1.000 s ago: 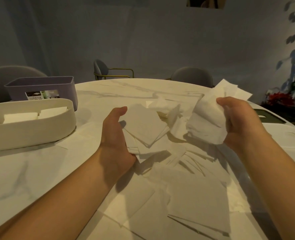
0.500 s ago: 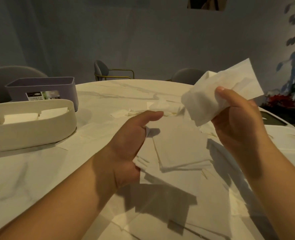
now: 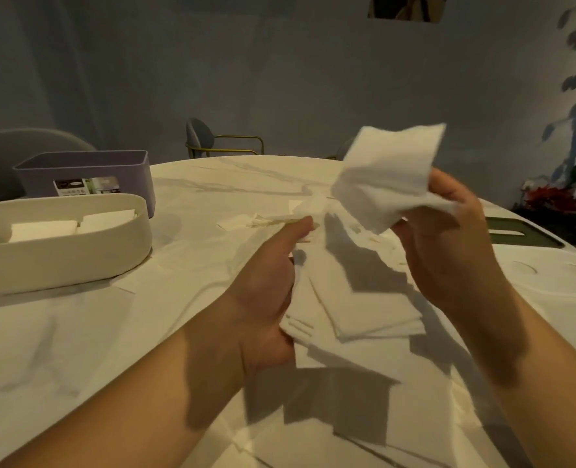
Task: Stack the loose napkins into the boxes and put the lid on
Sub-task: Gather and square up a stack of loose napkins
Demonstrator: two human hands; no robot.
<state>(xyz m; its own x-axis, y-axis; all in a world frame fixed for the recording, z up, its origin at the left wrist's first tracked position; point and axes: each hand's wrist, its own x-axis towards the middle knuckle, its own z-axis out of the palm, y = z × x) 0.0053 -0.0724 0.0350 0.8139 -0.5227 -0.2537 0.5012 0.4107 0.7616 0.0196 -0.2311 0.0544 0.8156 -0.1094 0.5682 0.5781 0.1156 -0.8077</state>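
Napkins fill both hands. The left hand grasps a flat stack of napkins, with its thumb lying along the stack's left edge and its fingers out of sight beneath. The right hand is clenched round a crumpled bunch of napkins, held higher than the left hand and just beyond the stack. The bunch sticks up and out to the left of the right hand's fingers.

Below both hands, loose napkins lie overlapping on the counter, and a few more lie just beyond the left thumb.

Well to the left of the left hand a white oval box stands open on the counter, with two folded piles side by side inside. A purple box stands just behind it, open at the top, with a label on its front; whether the two touch I cannot tell.

To the right of the right hand, near the counter's far edge, lies a dark green flat piece with a slot. Whether it is a lid I cannot tell. A chair stands beyond the counter.
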